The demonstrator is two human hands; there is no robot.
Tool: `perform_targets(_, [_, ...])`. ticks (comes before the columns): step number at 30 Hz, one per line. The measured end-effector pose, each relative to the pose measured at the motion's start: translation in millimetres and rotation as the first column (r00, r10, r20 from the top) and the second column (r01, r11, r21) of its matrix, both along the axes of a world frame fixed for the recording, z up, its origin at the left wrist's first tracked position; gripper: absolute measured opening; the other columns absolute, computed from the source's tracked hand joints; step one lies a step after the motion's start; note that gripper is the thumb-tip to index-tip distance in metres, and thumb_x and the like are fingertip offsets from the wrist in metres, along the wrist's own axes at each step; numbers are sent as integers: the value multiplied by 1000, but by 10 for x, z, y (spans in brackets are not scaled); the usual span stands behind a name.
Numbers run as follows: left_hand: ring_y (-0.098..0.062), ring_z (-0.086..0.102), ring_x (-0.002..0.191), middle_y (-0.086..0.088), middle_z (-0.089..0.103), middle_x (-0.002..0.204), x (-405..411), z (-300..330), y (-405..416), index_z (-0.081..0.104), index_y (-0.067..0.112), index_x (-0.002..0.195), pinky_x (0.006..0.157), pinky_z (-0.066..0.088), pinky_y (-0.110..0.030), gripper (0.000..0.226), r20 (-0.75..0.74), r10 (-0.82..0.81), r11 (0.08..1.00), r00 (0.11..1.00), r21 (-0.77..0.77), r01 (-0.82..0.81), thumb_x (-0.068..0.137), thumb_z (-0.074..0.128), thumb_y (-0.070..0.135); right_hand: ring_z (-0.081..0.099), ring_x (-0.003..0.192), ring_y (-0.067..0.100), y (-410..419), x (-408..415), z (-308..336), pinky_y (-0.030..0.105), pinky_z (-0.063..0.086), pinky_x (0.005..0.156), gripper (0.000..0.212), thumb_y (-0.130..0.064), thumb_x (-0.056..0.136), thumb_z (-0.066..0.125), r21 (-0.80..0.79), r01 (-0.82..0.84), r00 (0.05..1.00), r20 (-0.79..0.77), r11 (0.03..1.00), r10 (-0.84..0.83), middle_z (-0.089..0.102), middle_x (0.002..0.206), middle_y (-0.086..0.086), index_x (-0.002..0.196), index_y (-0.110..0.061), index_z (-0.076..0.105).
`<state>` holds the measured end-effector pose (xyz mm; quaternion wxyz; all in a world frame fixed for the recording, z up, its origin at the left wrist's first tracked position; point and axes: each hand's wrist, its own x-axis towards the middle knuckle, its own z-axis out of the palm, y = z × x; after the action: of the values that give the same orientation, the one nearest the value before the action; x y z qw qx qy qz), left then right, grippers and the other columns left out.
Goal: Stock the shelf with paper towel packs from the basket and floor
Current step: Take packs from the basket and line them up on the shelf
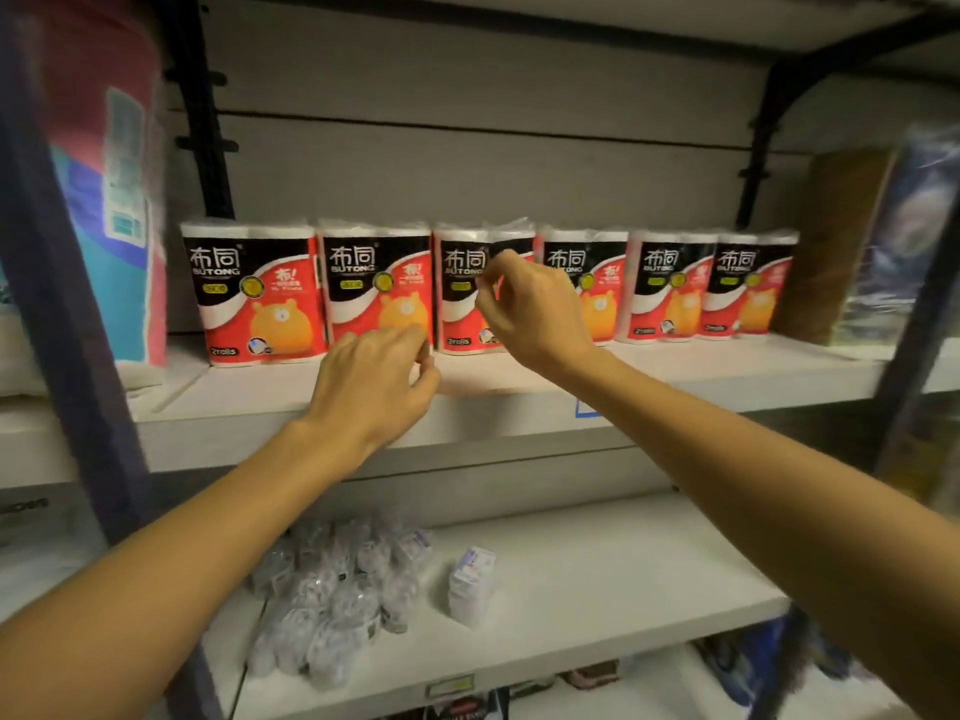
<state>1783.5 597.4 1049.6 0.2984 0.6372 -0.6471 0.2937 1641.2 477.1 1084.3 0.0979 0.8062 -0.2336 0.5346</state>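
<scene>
Several red, black and white two-roll paper towel packs (260, 293) stand upright in a row along the back of the middle shelf (675, 376). My left hand (374, 381) hovers over the shelf's front, just below the second pack (376, 283), with fingers curled in and nothing in them. My right hand (535, 309) is raised in front of the third pack (462, 298), covering part of it. Its fingers are loosely bent and apart, and it holds nothing. No basket or floor is in view.
A tall pink and blue pack (114, 200) fills the shelf's left end, and brown and dark packs (852, 241) stand at its right end. Black brackets rise behind. The lower shelf (623, 589) holds clear-wrapped small items (332, 595) and a small white box (470, 584).
</scene>
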Motion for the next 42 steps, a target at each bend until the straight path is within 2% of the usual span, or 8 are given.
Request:
perform_targets(7, [-26, 54, 72, 6, 50, 72, -802, -66, -383, 58, 15, 89, 62, 30, -30, 11, -123, -34, 999, 992, -7, 33, 90, 54, 25, 55, 48, 19, -213, -660, -224, 43, 48, 52, 14, -23, 92, 56, 187, -94, 995, 56, 978, 85, 59, 53, 0, 90, -10, 61])
perform_targets(15, [-25, 55, 52, 5, 58, 62, -1179, -681, -376, 55, 15, 80, 52, 31, -24, 15, -50, 17, 1000, 999, 8, -17, 82, 55, 30, 51, 47, 12, -254, -1024, -754, 34, 45, 51, 11, -26, 91, 60, 301, -244, 970, 68, 922, 234, 52, 48, -9, 87, -15, 59])
perform_targets(19, [-31, 62, 59, 1, 65, 68, -1336, -1075, -365, 59, 16, 81, 54, 32, -25, 15, -65, 17, 994, 998, 111, -9, 77, 59, 31, 47, 45, 9, -49, -1172, -1146, 28, 38, 51, 10, -26, 89, 60, 363, -270, 963, 82, 892, 258, 47, 46, -11, 83, -20, 56])
perform_targets(22, [-36, 66, 67, -8, 72, 76, -1432, -1363, -357, 67, 13, 86, 56, 34, -28, 16, -55, -9, 985, 998, 173, 19, 78, 71, 26, 53, 48, 14, 135, -1254, -1474, 30, 44, 52, 12, -30, 86, 57, 382, -264, 962, 43, 886, 269, 53, 50, -9, 86, -19, 59])
perform_targets(25, [-34, 66, 69, -6, 71, 77, -1436, -1748, -313, 64, 15, 88, 56, 32, -26, 14, -71, -32, 979, 997, 199, 46, 81, 68, 27, 54, 49, 18, 200, -1316, -1825, 30, 44, 51, 13, -30, 87, 57, 394, -221, 971, 5, 892, 238, 52, 51, -9, 87, -17, 60])
perform_targets(31, [-30, 61, 63, -1, 66, 76, -1324, -3035, -29, 58, 14, 87, 54, 34, -29, 16, -111, -62, 953, 992, 289, 91, 85, 57, 30, 41, 44, 15, 314, -1385, -3118, 30, 39, 50, 15, -28, 90, 58, 470, -99, 982, -97, 877, 163, 40, 44, -14, 89, -13, 60])
perform_targets(36, [-27, 59, 54, 1, 62, 65, -1279, -4480, 372, 54, 17, 75, 46, 32, -28, 20, -55, -161, 892, 985, 419, 169, 81, 45, 35, 59, 58, 27, 521, -1503, -4648, 40, 49, 54, 17, -30, 92, 58, 617, -32, 962, -195, 786, 192, 60, 58, -2, 89, -13, 59])
perform_targets(42, [-28, 60, 54, 2, 64, 67, -1119, -6457, 747, 58, 18, 77, 47, 37, -27, 27, -114, -143, 821, 983, 541, 183, 77, 41, 39, 62, 67, 31, 770, -1452, -6599, 38, 48, 57, 16, -32, 90, 57, 713, 132, 914, -356, 689, 193, 65, 62, 3, 91, -16, 59])
